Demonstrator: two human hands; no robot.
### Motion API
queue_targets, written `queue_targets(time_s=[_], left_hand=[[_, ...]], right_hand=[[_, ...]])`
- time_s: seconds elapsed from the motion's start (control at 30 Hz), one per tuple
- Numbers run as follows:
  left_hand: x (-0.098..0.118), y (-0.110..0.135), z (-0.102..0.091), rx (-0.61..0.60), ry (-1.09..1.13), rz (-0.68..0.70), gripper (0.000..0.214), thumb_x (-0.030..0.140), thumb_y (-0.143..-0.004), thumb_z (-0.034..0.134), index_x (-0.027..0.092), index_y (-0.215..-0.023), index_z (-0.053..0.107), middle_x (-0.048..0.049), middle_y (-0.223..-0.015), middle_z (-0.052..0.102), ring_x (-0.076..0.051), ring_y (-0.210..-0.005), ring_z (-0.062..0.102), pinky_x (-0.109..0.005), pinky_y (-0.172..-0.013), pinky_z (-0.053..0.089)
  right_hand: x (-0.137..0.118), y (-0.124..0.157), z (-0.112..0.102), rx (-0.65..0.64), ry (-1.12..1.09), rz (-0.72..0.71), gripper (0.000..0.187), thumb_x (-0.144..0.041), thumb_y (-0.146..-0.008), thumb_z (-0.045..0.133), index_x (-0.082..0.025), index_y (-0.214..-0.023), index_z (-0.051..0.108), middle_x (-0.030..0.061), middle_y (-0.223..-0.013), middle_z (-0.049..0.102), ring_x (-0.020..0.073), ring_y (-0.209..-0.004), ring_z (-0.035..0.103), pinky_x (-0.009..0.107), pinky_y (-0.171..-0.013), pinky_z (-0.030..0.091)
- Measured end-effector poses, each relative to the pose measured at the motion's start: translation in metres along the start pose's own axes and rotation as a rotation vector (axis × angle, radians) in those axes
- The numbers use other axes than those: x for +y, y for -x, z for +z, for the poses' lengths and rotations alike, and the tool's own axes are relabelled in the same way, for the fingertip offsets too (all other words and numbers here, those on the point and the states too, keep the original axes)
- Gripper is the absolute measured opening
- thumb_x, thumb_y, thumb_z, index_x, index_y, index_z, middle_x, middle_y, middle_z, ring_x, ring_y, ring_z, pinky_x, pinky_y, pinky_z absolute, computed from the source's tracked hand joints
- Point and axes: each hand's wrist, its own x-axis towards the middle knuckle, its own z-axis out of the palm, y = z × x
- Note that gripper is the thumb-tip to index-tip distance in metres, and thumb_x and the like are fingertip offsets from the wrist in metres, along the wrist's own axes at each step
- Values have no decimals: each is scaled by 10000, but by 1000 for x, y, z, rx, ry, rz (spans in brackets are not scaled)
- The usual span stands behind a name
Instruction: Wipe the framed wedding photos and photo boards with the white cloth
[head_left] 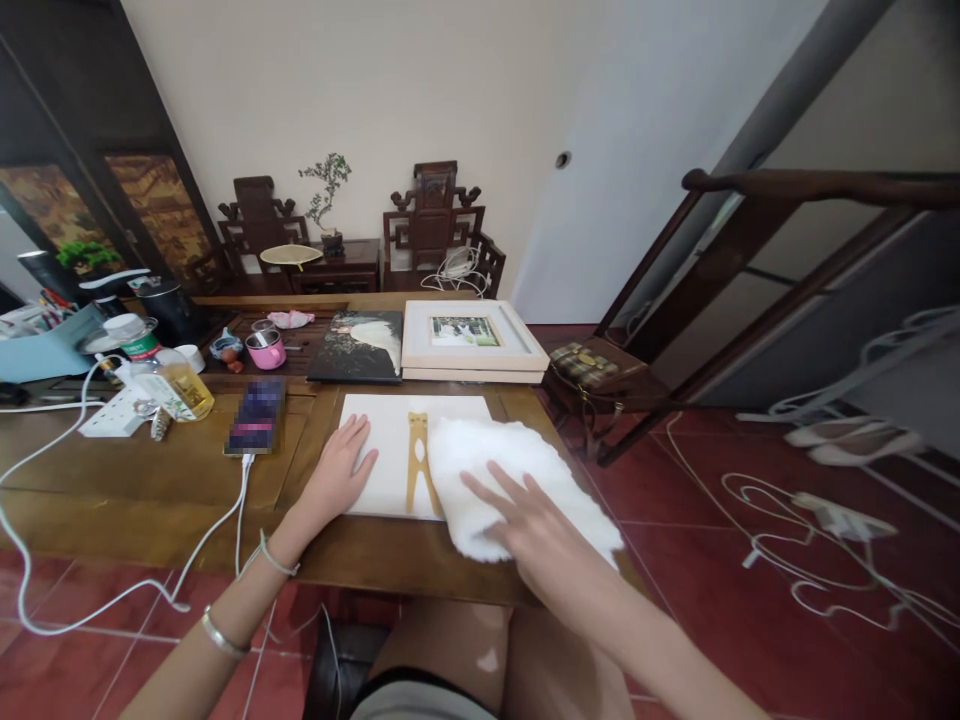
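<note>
A flat white rectangular panel (386,455) with a gold figure-like emblem (417,462) lies near the table's front edge; whether it is a box or an album I cannot tell. My left hand (346,468) rests flat on the panel's left side, fingers stretched out. Over the right part of the panel, and past its edge onto the table, spreads a fluffy white cloth (480,450). On top of that cloth lies my right hand (525,515), its visible fingers extended and apart. The thumb side is partly hidden in the folds.
Behind the panel are a framed photo (469,331) on a pale box and a dark picture panel (358,345). To the left are a phone (255,415) on a charging cable, a pink cup (265,350), a bottle (176,385) and a power strip (116,415). A wooden chair (622,370) stands right.
</note>
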Motion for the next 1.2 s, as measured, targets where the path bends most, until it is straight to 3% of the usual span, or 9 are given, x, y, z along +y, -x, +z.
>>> queue_targets(time_s=[0.1, 0.2, 0.43, 0.53, 0.67, 0.87, 1.0, 1.2], left_hand=[[1, 0, -2, -27, 2, 11, 489, 332, -930, 415, 134, -1375, 437, -141, -1463, 405, -275, -1395, 305, -499, -1132, 285], [2, 0, -3, -44, 1, 8, 496, 325, -926, 421, 115, -1376, 440, -140, -1462, 406, -269, -1398, 299, -491, -1139, 274], [-4, -1, -11, -8, 77, -26, 470, 373, -893, 509, 190, -1326, 517, -82, -1409, 489, -256, -1350, 390, -484, -1116, 319], [-7, -3, -17, 10, 136, -26, 413, 356, -894, 517, 230, -1285, 558, -64, -1356, 547, -247, -1314, 439, -489, -1097, 345], [-5, -6, -22, 28, 163, -15, 380, 335, -923, 483, 232, -1279, 565, -64, -1339, 562, -224, -1307, 444, -468, -1104, 346], [0, -10, -27, -17, 150, -52, 406, 374, -933, 480, 255, -1319, 526, -53, -1376, 527, -217, -1322, 424, -467, -1112, 337], [0, -9, -28, -30, 137, -49, 423, 399, -937, 472, 266, -1336, 507, -44, -1387, 518, -221, -1332, 412, -477, -1118, 329], [3, -9, -29, -28, 136, -78, 437, 432, -930, 472, 255, -1327, 519, -47, -1386, 520, -237, -1327, 417, -498, -1113, 331]], right_hand=[[-8, 22, 0, 19, -29, -24, 541, 99, -611, 375, -210, -858, 745, 31, -1492, 375, 352, -1395, 258, 639, -1074, 295], [0, 19, 2, 35, -37, -14, 581, 109, -571, 355, -194, -878, 744, 34, -1493, 374, 329, -1411, 220, 617, -1098, 278], [54, -54, 9, 74, -69, 65, 509, 62, -612, 418, -168, -938, 733, 59, -1448, 446, 346, -1388, 282, 619, -1096, 267], [61, -77, 8, 85, -87, 111, 496, 52, -656, 432, -160, -998, 722, 77, -1435, 462, 352, -1390, 276, 633, -1093, 247], [45, -57, 12, 101, -128, 78, 458, 42, -650, 473, -167, -958, 738, 83, -1454, 436, 376, -1399, 233, 648, -1115, 171], [25, -4, 14, 107, -191, -32, 350, 30, -640, 466, -187, -704, 732, -16, -1505, 348, 371, -1414, 182, 628, -1144, 141], [45, -24, 5, 47, -255, -1, 429, 28, -636, 466, -214, -851, 748, -16, -1486, 384, 347, -1412, 209, 618, -1143, 158], [60, -63, 5, 103, -231, 133, 414, 15, -665, 477, -167, -923, 745, 55, -1465, 420, 390, -1401, 210, 653, -1128, 127]])
